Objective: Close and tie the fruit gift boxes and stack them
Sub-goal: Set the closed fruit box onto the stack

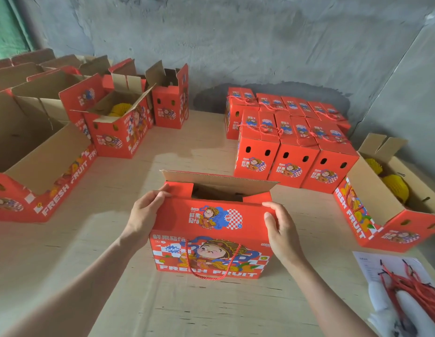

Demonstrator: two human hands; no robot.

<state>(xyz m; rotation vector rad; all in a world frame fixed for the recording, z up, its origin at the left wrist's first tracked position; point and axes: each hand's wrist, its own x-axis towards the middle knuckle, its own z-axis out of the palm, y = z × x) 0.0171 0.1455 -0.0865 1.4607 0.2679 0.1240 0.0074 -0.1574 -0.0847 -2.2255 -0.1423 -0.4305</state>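
The gift box (211,239) stands mid-table (187,152), toward the near edge, between both hands. Left hand (144,210) pinches its top-left corner; right hand (282,229) grips its top-right corner.

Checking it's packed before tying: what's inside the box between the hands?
The box shows only dark interior through its open top; the near flap covers the rest, so fruit cannot be confirmed.

Rough grey cement wall (236,32) is seen behind a pale wood-grain worktop (95,251); a darker patch (211,98) is noted at its base, a green panel (7,25) at far left.
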